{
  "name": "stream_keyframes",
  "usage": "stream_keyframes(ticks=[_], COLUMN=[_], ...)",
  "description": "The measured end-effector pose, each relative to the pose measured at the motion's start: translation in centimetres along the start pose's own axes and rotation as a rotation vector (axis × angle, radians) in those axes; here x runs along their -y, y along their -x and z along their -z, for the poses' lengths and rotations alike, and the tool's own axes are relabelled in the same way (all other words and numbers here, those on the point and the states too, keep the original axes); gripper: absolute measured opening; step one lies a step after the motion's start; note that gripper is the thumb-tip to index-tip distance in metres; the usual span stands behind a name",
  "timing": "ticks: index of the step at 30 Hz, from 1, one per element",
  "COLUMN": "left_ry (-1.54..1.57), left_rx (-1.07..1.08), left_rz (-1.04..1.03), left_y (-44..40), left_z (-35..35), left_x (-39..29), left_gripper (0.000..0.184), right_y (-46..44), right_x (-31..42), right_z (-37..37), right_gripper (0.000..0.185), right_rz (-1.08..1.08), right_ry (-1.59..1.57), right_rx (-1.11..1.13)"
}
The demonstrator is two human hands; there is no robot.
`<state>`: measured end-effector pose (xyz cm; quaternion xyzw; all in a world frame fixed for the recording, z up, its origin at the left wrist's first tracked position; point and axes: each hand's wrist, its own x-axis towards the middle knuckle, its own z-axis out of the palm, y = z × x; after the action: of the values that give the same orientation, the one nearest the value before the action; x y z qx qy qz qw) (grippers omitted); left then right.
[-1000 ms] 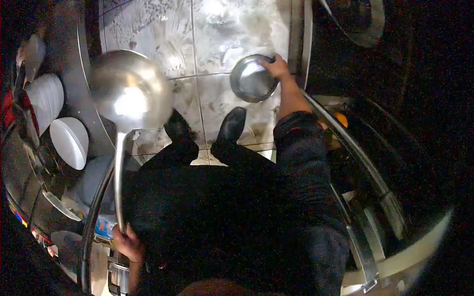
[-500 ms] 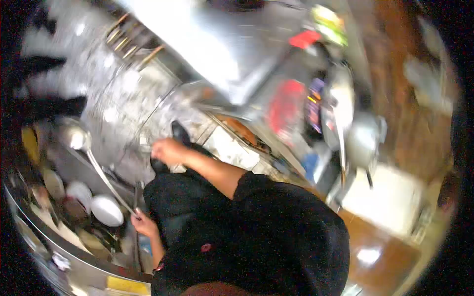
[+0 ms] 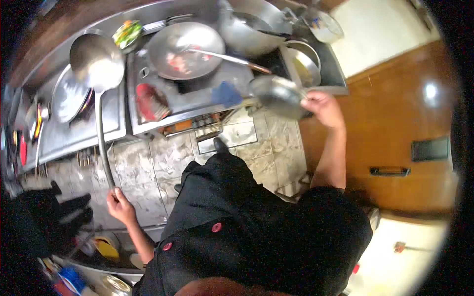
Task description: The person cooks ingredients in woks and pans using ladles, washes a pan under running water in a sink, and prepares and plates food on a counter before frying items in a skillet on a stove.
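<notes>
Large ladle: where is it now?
The large ladle is at left in the head view, in the left hand's grip, its bowl left of the wok.

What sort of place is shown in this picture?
Probably a kitchen, perhaps a restaurant's: a wok and large pot stand on a metal cooktop, and the left hand holds a long-handled ladle.

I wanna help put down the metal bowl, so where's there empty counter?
On the steel counter, bare patches show between the red cloth and blue cloth, in front of the wok, and between the round metal pan and the front edge. The first looks tight for the metal bowl. Behind, it's crowded: wok, big pot, vegetables.
</notes>
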<state>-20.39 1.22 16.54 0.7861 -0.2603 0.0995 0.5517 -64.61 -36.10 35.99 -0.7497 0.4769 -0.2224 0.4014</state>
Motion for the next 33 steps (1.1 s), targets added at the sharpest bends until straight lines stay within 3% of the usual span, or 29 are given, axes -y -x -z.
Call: stream_keyframes(ticks=[2, 3, 4, 6, 8, 10, 11, 12, 13, 14, 15, 16, 18, 20, 21, 24, 28, 29, 30, 33], left_ry=[-0.208, -0.196, -0.185, -0.333, -0.277, -0.813, -0.866, -0.914, -0.922, -1.026, -1.128, -1.062, -1.032, -0.900, -0.958, -1.069, -1.219, -1.237, -1.251, -1.286], left_rx=[0.214, 0.239, 0.259, 0.306, 0.426, 0.512, 0.528, 0.540, 0.546, 0.599, 0.666, 0.715, 0.660, 0.938, 0.884, 0.782, 0.791, 0.812, 0.818, 0.785], left_rz=[-0.078, -0.213, -0.341, -0.365, -0.455, -0.520, -0.561, -0.601, -0.599, -0.590, -0.573, -0.508, -0.697, -0.837, -0.722, -0.611, -0.627, -0.754, -0.743, -1.086], left_y=[-6.4, -9.1, -11.5, -14.7, -18.5, -19.4, -20.1, -20.8, -20.6, -20.2, -19.4, -18.6, -20.5, -25.3, -22.9, -20.5, -18.8, -19.1, -19.2, -19.4], left_z=[-2.9, -5.6, -8.7, -15.8, -21.9, -28.6, -32.0, -35.0, -37.5, -39.5, -40.9, -42.0, -43.9, -46.1, -46.5, -48.3, -51.2, -52.1, -52.8, -54.1], left_x=[-4.3, -7.3, -10.5, -16.9, -20.9, -30.2, -31.5, -32.7, -34.3, -36.1, -37.2, -37.9, -34.0, -29.6, -31.3, -33.6, -36.8, -36.3, -35.9, -36.3], left_gripper=[0.022, 0.021, 0.020, 0.021, 0.029, 0.036, 0.037, 0.038, 0.038, 0.038, 0.037, 0.036, 0.035, 0.035, 0.036, 0.037, 0.034, 0.031, 0.031, 0.028], right_y=[-1.8, -3.8, -6.2, -11.4, -14.9, -17.9, -18.8, -19.6, -20.2, -20.0, -19.1, -19.0, -18.1, -18.0, -17.9, -17.9, -17.6, -17.4, -17.3, -17.8], right_x=[-2.4, -6.0, -9.0, -15.5, -17.7, -21.4, -21.3, -22.6, -25.6, -27.6, -28.2, -32.1, -33.9, -29.9, -28.3, -31.1, -31.6, -32.1, -32.8, -33.6], right_z=[3.6, 5.1, 6.4, 8.7, 10.4, 11.7, 11.8, 12.3, 10.7, 7.9, 5.5, 2.4, 1.6, 3.0, 3.7, 2.8, 3.3, 3.4, 3.3, 3.4], right_gripper=[0.019, 0.021, 0.021, 0.024, 0.021, 0.017, 0.014, 0.015, 0.018, 0.034, 0.038, 0.041, 0.040, 0.036, 0.033, 0.026, 0.018, 0.020, 0.020, 0.020], right_rz=[-0.048, -0.016, -0.027, 0.003, 0.085, -0.038, -0.079, -0.045, 0.016, -0.110, 0.248, 0.076, 0.243, -0.062, -0.231, 0.039, 0.056, -0.023, -0.025, 0.000], right_ry=[0.203, 0.131, 0.118, 0.278, 0.266, 0.044, 0.023, 0.173, 0.090, 0.198, 0.668, 0.243, 0.258, -0.087, -0.085, -0.036, 0.025, -0.032, -0.039, -0.076], right_rx=[-0.244, -0.335, -0.346, -0.414, -0.377, -0.373, -0.404, -0.291, -0.226, -0.174, -0.330, -0.311, -0.446, -0.317, -0.223, -0.424, -0.456, -0.409, -0.394, -0.435])
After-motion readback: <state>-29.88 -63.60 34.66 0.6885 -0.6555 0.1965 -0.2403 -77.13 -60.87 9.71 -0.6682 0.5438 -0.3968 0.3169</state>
